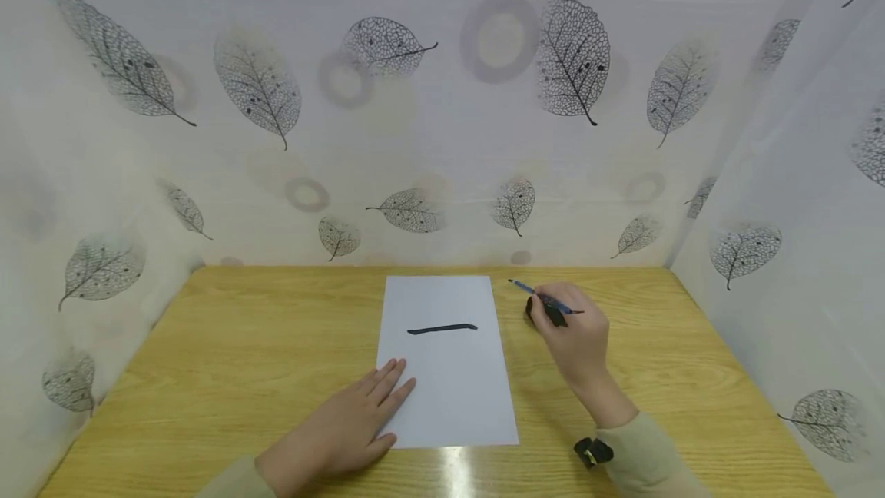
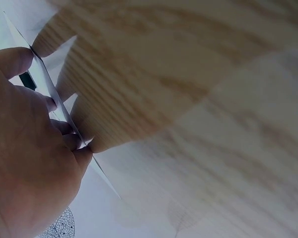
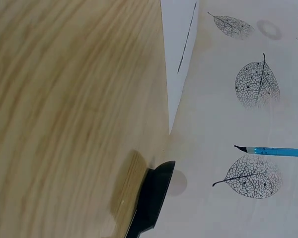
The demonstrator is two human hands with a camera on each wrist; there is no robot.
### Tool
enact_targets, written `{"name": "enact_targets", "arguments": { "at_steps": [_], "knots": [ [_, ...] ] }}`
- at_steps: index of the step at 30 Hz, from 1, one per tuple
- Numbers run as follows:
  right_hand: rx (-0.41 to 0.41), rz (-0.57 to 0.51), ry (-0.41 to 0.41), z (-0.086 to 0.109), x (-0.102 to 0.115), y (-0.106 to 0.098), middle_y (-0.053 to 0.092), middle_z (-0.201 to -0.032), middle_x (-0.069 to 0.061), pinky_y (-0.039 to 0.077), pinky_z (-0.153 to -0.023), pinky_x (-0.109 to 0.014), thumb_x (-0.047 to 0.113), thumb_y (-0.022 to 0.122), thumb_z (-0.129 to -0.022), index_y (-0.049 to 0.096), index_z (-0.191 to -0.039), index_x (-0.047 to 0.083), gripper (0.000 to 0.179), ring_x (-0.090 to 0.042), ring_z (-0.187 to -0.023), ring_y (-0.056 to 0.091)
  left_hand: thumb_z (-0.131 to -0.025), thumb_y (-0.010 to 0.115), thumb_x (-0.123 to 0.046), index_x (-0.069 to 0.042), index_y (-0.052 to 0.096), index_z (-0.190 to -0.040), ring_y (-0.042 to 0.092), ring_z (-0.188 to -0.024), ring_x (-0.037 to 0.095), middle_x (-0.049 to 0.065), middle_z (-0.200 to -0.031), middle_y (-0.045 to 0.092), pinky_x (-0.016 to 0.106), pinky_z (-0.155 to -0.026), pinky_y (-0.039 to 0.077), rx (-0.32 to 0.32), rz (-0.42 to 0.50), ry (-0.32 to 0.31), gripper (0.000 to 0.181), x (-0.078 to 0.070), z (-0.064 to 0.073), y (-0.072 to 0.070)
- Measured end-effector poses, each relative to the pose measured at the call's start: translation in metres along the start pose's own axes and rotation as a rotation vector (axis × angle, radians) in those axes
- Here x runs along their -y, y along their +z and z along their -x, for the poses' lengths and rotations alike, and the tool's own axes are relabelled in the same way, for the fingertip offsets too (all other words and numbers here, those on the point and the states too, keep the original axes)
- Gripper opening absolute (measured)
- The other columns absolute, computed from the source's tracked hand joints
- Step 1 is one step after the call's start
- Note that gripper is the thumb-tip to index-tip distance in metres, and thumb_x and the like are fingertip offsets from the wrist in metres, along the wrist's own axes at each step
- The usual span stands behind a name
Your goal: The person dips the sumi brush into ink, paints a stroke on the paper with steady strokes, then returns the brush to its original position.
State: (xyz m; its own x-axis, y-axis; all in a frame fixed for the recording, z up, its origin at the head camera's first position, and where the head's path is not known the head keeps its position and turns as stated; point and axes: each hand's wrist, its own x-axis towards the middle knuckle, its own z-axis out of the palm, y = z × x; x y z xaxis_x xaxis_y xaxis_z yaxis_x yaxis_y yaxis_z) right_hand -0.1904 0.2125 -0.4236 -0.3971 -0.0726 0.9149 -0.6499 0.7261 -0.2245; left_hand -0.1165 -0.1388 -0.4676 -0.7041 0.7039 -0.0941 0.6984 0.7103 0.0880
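A white sheet of paper (image 1: 449,398) lies on the table with one thick black stroke (image 1: 442,328) across its upper part. My left hand (image 1: 353,417) rests on the paper's lower left edge, fingers stretched out and spread. To the right of the sheet, my right hand (image 1: 577,336) pinches a slim blue brush (image 1: 523,287); its dark bristle tip (image 3: 242,148) points left, off the surface. Below the brush stands a low black dish-like object (image 3: 151,196), partly covered by the right hand in the head view; its contents are hidden.
The wood-grain table (image 1: 263,336) meets a pale curtain (image 1: 442,129) with leaf prints at the back and both sides. A black band-like device (image 1: 593,452) sits by the right sleeve (image 1: 643,452).
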Motion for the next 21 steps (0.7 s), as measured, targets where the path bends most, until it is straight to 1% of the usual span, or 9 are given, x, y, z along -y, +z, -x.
{"name": "enact_targets", "arguments": {
  "at_steps": [3, 9, 11, 15, 17, 21],
  "knots": [
    [0.014, 0.030, -0.059, 0.000, -0.002, -0.001, 0.076, -0.083, -0.016, 0.062, -0.064, -0.041, 0.003, 0.072, -0.087, 0.076, -0.090, -0.003, 0.008, -0.032, -0.070, 0.075, -0.107, 0.053, -0.045, -0.012, 0.037, -0.166, 0.034, -0.161, 0.034, 0.017, -0.175, 0.030, 0.048, -0.127, 0.040, 0.018, 0.009, -0.007, 0.070, -0.002, 0.001, -0.005],
    [0.008, 0.078, -0.184, 0.002, -0.008, -0.002, 0.077, -0.082, -0.015, 0.061, -0.060, -0.042, 0.010, 0.065, -0.096, 0.077, -0.088, -0.004, 0.020, -0.032, -0.066, 0.073, -0.107, 0.052, -0.046, -0.013, 0.035, -0.167, 0.030, -0.163, 0.032, 0.016, -0.176, 0.027, 0.047, -0.129, 0.037, 0.045, 0.018, -0.024, 0.070, -0.003, 0.000, -0.004],
    [0.005, 0.088, -0.210, 0.002, -0.009, -0.003, 0.077, -0.082, -0.016, 0.062, -0.060, -0.043, 0.012, 0.065, -0.098, 0.078, -0.088, -0.005, 0.023, -0.033, -0.067, 0.073, -0.107, 0.052, -0.046, -0.013, 0.035, -0.167, 0.030, -0.163, 0.032, 0.016, -0.176, 0.026, 0.047, -0.129, 0.037, 0.039, 0.022, -0.023, 0.070, -0.002, 0.000, -0.003],
    [0.003, 0.111, -0.257, 0.004, -0.011, -0.005, 0.078, -0.083, -0.016, 0.062, -0.059, -0.043, 0.015, 0.064, -0.101, 0.079, -0.089, -0.004, 0.027, -0.033, -0.066, 0.073, -0.108, 0.052, -0.045, -0.011, 0.037, -0.165, 0.033, -0.161, 0.036, 0.019, -0.174, 0.030, 0.049, -0.127, 0.040, -0.004, 0.014, 0.001, 0.069, -0.001, 0.001, 0.000],
    [0.004, 0.123, -0.288, 0.005, -0.013, -0.005, 0.078, -0.084, -0.016, 0.061, -0.057, -0.043, 0.016, 0.064, -0.102, 0.079, -0.090, -0.004, 0.028, -0.032, -0.065, 0.072, -0.108, 0.052, -0.045, -0.011, 0.037, -0.165, 0.034, -0.160, 0.036, 0.020, -0.174, 0.031, 0.049, -0.127, 0.040, -0.011, 0.015, 0.003, 0.069, 0.000, 0.002, 0.000],
    [-0.001, 0.149, -0.376, 0.007, -0.018, -0.006, 0.077, -0.082, -0.016, 0.061, -0.054, -0.043, 0.013, 0.063, -0.104, 0.079, -0.089, -0.004, 0.028, -0.032, -0.062, 0.071, -0.108, 0.051, -0.045, -0.012, 0.034, -0.167, 0.030, -0.163, 0.033, 0.017, -0.176, 0.027, 0.048, -0.129, 0.037, 0.016, 0.016, -0.013, 0.070, -0.001, 0.001, -0.001]
  ]
}}
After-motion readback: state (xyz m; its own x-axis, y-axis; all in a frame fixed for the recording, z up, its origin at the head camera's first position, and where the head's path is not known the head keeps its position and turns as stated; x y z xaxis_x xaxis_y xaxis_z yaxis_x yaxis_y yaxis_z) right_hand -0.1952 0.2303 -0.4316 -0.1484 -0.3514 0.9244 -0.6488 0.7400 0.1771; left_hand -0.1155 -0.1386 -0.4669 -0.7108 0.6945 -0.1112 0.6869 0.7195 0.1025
